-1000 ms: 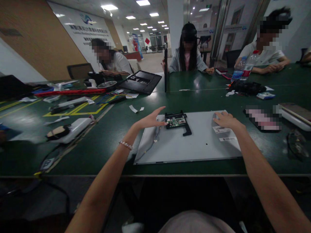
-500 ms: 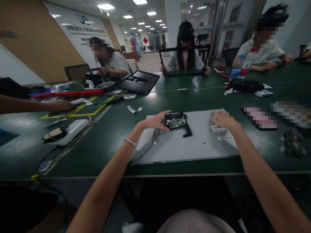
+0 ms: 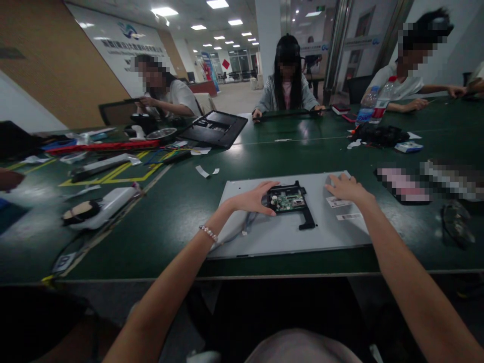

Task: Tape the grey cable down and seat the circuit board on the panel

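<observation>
My left hand grips the left end of a green circuit board set in a black plastic bracket, thumb on the near side and fingers on the far side. Beneath them lies a flat grey-white display panel. A thin grey cable runs over the panel by my left wrist. At the panel's far right my right hand rests with fingers spread, holding nothing. Two white labels are stuck on the panel just below that hand.
To the left lie a white power strip and a black plastic housing. A pink phone, bottles and black cables are on the right. Across the table, a person holds a black frame.
My left hand has shifted the bracket with its circuit board rightward and nearer me over the panel. My right hand stays put. The person opposite has lowered the black frame.
</observation>
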A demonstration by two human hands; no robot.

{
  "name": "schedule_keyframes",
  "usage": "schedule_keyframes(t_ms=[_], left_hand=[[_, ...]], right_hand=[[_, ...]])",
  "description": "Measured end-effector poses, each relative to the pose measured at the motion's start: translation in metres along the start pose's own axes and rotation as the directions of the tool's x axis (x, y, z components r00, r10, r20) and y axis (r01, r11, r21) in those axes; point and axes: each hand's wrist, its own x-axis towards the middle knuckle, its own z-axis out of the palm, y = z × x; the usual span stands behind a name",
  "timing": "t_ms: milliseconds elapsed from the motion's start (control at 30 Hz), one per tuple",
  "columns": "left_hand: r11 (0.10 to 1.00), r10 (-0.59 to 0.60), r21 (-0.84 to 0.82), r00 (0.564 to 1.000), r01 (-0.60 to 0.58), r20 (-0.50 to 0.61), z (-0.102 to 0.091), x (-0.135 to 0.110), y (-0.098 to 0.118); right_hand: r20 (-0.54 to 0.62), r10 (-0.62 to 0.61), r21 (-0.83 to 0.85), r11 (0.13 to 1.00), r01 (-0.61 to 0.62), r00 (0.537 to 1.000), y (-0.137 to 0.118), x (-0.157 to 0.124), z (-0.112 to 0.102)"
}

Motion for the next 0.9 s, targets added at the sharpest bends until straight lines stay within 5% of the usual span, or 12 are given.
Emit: schedule_keyframes(t_ms=[533, 633, 767, 900], left_hand=[[0.999, -0.011, 0.043, 1.0, 0.011, 0.003, -0.003, -0.015, -0.008], [0.99, -0.076, 0.104, 0.986, 0.093, -0.152, -0.025, -0.021, -0.034], [0.859, -0.286, 0.22, 0.788, 0.463, -0.546, -0.061, -0.035, -0.095], [0.665, -0.447, 0.242, 0.636, 0.707, -0.629, -0.077, -0.052, -0.144]], right_hand=[[-0.005, -0.015, 0.029, 0.999, 0.015, 1.0, -0.007, -0.002, 0.011], [-0.006, -0.014, 0.016, 1.0, 0.014, 1.0, -0.006, -0.004, 0.011], [-0.02, -0.014, -0.01, 1.0, 0.013, 1.0, -0.008, -0.007, 0.009], [-0.021, -0.013, -0.029, 1.0, 0.012, 1.0, -0.011, -0.008, 0.008]])
